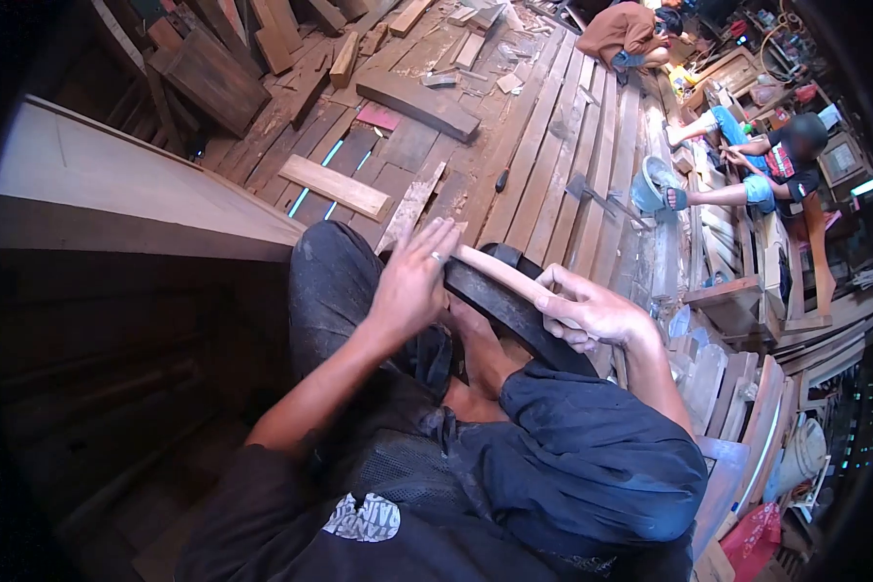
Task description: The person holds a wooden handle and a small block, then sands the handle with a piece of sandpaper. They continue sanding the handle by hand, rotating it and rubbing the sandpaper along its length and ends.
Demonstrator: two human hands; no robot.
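A slim, pale, slightly curved wooden piece (501, 273) lies slantwise between my hands, over a dark wooden block (490, 303). My right hand (592, 312) is closed around its near right end, thumb along the top. At the other end my left hand (419, 276), with a ring on one finger, has its fingers laid across the tip; the thumb side is hidden. My bare foot (480, 339) is beside the dark block, between my bent legs.
Planks (553, 165) run across the floor. A hammer-like tool (592, 197), a small dark-handled tool (501, 180) and a thick board (419, 105) lie ahead. Two people sit farther off, near a bucket (647, 184). A large pale panel (145, 184) stands at my left.
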